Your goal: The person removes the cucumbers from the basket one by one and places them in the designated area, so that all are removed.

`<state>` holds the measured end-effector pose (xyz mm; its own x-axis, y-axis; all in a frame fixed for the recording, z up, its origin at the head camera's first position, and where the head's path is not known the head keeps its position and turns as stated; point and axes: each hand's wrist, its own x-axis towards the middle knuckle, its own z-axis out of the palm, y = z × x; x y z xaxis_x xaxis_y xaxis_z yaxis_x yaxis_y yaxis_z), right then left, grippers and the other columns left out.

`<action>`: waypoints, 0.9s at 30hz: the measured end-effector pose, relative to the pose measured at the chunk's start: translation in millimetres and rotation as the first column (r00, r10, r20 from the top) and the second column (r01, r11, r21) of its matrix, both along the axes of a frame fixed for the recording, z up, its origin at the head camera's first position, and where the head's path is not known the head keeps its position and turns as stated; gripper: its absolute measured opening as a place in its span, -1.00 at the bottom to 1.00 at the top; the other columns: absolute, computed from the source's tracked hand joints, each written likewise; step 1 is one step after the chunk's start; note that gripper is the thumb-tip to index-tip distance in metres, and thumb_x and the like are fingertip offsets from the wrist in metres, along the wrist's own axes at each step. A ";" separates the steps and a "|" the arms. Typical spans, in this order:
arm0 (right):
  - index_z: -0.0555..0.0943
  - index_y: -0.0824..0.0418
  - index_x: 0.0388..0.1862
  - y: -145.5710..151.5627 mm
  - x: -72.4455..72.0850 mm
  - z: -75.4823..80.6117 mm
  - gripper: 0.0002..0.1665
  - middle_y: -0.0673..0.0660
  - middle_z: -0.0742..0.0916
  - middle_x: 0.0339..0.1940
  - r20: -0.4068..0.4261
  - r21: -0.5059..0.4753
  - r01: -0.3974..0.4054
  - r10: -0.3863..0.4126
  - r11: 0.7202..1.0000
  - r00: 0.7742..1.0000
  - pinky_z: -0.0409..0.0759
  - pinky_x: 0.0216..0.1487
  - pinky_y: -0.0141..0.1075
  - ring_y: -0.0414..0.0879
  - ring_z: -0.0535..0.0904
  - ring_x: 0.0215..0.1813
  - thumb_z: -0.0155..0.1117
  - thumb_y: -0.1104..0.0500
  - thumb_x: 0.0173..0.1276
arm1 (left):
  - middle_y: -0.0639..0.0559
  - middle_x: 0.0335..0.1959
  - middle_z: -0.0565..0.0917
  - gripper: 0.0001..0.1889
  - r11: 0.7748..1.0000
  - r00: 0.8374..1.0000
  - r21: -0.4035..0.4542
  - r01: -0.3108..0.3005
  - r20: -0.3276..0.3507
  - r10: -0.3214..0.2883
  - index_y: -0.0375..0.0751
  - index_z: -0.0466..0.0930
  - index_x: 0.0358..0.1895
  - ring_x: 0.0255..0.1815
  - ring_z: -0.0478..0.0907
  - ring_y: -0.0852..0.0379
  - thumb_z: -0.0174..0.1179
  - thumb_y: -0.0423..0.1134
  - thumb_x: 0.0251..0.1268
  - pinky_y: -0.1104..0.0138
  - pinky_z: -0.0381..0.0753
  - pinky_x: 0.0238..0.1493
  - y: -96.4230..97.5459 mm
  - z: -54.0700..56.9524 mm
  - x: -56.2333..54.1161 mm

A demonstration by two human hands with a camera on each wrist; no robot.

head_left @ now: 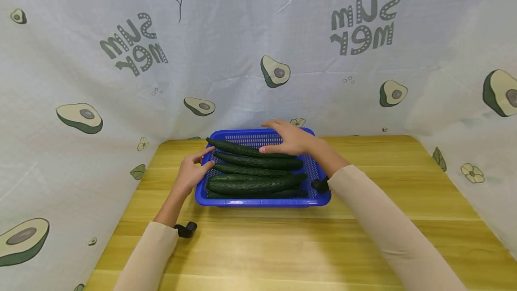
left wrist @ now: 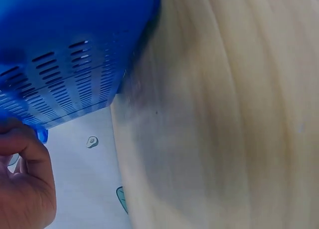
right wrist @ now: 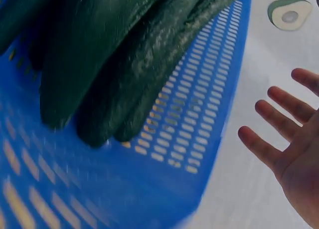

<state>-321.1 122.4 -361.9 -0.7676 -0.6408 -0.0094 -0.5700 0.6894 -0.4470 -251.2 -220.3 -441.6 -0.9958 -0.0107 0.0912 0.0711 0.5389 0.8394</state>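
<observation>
A blue plastic basket (head_left: pixel 264 202) with slotted walls stands on the wooden table, holding several long dark green cucumbers (head_left: pixel 258 162) laid side by side. My left hand (head_left: pixel 190 172) grips the basket's left rim, thumb and index finger reaching over it near the cucumber tips. Curled fingers of that hand show against the rim in the left wrist view, partly cut off by the frame. Over the back right part of the basket is my right hand (head_left: pixel 291 139), fingers extended and holding nothing. In the right wrist view its fingers (right wrist: pixel 279 121) are spread, apart from the cucumbers (right wrist: pixel 132 82).
The wooden table (head_left: pixel 258 250) runs out to both sides and toward me. A pale cloth (head_left: pixel 238 30) with printed avocados and lettering hangs behind the table and along its sides. Black wrist mounts (head_left: pixel 186 230) sit at both sleeves.
</observation>
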 end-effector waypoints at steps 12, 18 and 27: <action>0.16 0.00 0.69 -26.6 -11.7 -21.1 0.08 0.18 0.25 0.68 0.036 0.044 -0.012 0.010 0.999 0.999 0.15 0.58 0.30 0.22 0.10 0.69 0.16 -0.49 0.36 | -0.20 -0.22 0.76 -0.52 0.996 1.000 0.093 -0.017 -0.004 0.018 0.25 0.58 0.39 -0.74 0.31 0.23 0.27 -0.17 0.44 0.41 0.30 -0.65 1.4 -2.6 0.5; 0.16 0.08 0.68 -32.1 -14.3 -34.2 0.06 0.18 0.29 0.66 0.068 0.056 -0.033 0.029 0.998 0.997 0.16 0.60 0.24 0.19 0.14 0.68 0.20 -0.40 0.40 | -0.22 -0.21 0.76 -0.53 0.993 1.000 0.112 -0.022 0.001 0.022 0.23 0.58 0.39 -0.67 0.36 0.24 0.27 -0.16 0.45 0.41 0.35 -0.61 2.4 -1.3 0.6; 0.14 0.20 0.68 -39.3 -15.2 -52.5 0.05 0.24 0.32 0.65 0.132 0.116 -0.072 0.057 0.991 0.990 0.18 0.61 0.19 0.21 0.17 0.66 0.17 -0.36 0.47 | -0.18 -0.26 0.75 -0.53 0.991 1.000 0.130 -0.025 -0.004 0.026 0.22 0.59 0.38 -0.63 0.44 0.22 0.28 -0.17 0.45 0.42 0.41 -0.58 2.4 -4.7 -0.3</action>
<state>-336.2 83.1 -414.4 -0.7121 -0.6773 -0.1847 -0.5587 0.7061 -0.4350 -251.5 -217.8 -446.3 -0.9945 -0.0484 0.0930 0.0636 0.4270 0.9020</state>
